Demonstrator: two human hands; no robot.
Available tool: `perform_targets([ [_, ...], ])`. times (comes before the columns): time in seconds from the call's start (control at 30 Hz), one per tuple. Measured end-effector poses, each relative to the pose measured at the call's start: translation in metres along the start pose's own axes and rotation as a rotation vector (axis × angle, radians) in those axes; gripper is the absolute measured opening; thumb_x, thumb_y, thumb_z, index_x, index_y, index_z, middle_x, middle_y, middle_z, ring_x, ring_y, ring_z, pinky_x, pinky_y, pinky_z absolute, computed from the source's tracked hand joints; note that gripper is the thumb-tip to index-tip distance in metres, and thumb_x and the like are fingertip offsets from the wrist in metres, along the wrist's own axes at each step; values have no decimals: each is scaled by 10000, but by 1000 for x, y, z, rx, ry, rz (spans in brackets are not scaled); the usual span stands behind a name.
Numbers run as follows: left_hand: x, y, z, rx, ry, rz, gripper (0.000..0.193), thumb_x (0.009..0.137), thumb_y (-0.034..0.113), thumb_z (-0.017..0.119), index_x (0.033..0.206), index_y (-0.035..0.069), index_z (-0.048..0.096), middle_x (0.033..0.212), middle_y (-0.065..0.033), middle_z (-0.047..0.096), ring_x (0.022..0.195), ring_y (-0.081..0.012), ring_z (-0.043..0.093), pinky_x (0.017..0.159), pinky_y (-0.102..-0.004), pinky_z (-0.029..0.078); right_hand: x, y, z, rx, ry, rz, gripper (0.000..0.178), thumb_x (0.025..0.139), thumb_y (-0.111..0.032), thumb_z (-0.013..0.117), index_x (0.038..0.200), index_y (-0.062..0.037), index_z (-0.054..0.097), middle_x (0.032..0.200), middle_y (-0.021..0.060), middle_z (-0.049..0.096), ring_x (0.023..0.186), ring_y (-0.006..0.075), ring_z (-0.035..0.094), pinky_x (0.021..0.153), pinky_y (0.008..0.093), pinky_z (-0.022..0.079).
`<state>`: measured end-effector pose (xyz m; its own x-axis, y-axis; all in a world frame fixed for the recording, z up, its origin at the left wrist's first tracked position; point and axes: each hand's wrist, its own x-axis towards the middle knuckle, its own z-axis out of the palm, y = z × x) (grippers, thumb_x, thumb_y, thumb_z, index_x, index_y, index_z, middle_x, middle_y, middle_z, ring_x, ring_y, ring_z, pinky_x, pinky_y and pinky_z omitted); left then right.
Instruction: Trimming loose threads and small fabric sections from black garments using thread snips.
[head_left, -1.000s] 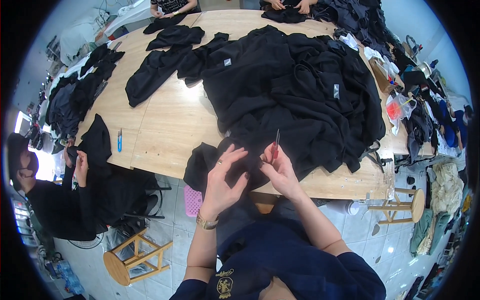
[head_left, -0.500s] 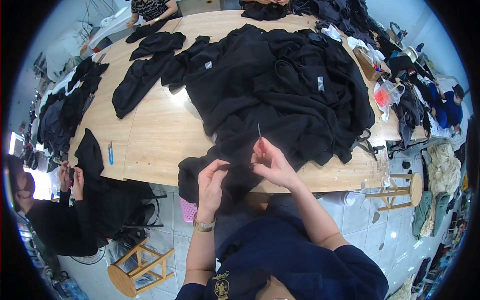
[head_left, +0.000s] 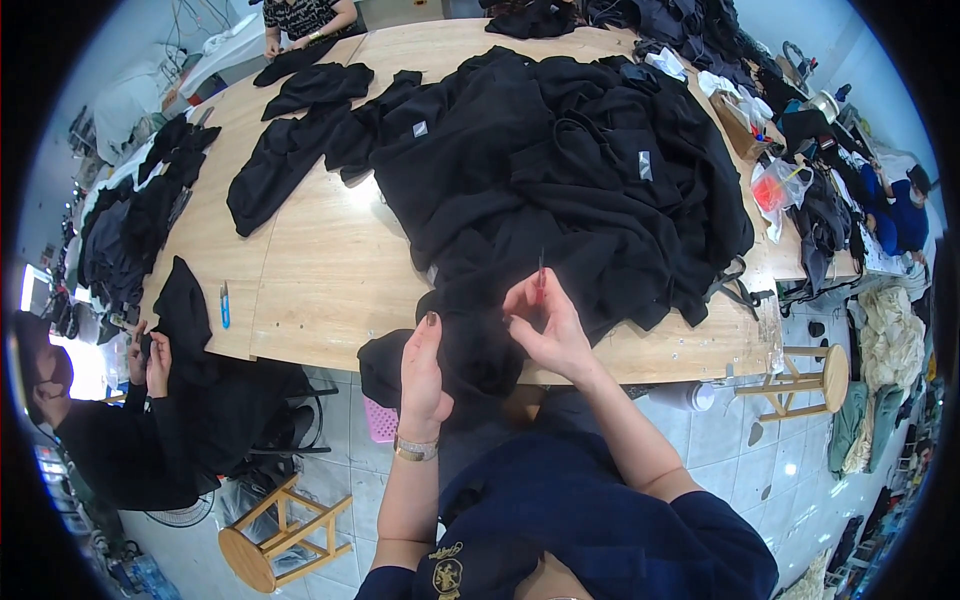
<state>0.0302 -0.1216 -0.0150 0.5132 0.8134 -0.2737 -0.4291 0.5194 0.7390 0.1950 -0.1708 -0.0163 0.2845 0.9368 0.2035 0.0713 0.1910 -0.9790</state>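
My right hand point(head_left: 549, 325) is closed around a small red-handled tool point(head_left: 541, 290) with a thin metal tip pointing up. Its exact kind is hidden by my fingers. My left hand point(head_left: 424, 372) is upright at the table's near edge, seen nearly edge-on, against a bunched black garment point(head_left: 480, 345). The thumb points up and the cloth lies against the palm side; most of the other fingers are hidden. This garment hangs partly over the edge and runs into a large heap of black garments point(head_left: 470, 170) beyond my hands.
Blue thread snips point(head_left: 225, 305) lie on the wooden table point(head_left: 320, 260). A person point(head_left: 110, 420) sits at the left, handling dark cloth. Wooden stools point(head_left: 285, 530) stand on the tiled floor. On the right are a cardboard box point(head_left: 738, 125) and a bag with a red drink point(head_left: 772, 190).
My left hand has turned from a pinch to a more upright pose. My right hand has shifted slightly right with the red-handled tool. The garment between them is more bunched.
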Motion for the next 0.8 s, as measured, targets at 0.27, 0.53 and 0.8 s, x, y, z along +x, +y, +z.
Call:
perform_targets([
  [0.27, 1, -7, 2, 100, 20, 125, 174, 960, 196, 481, 966, 40, 560, 895, 18, 558, 840, -36, 479, 791, -192, 376, -2, -15, 10, -98, 11, -166, 320, 738, 51, 609, 816, -80, 328, 899, 93, 555, 842, 146, 535, 763, 265, 427],
  [0.53, 1, -4, 2, 163, 66, 216, 64, 924, 113, 543, 897, 68, 506, 833, 34, 499, 768, -16, 428, 706, -169, 352, -10, -26, 21, -271, 43, -257, 223, 709, 63, 653, 822, -54, 500, 840, 58, 548, 783, 233, 512, 723, 317, 395],
  [0.8, -3, 7, 7, 218, 118, 353, 145, 901, 71, 567, 1013, 66, 476, 802, 47, 461, 667, 4, 379, 578, -144, 297, -22, -22, 17, -216, -100, -570, 314, 679, 83, 673, 768, -74, 416, 867, 94, 606, 779, 260, 584, 683, 350, 458],
])
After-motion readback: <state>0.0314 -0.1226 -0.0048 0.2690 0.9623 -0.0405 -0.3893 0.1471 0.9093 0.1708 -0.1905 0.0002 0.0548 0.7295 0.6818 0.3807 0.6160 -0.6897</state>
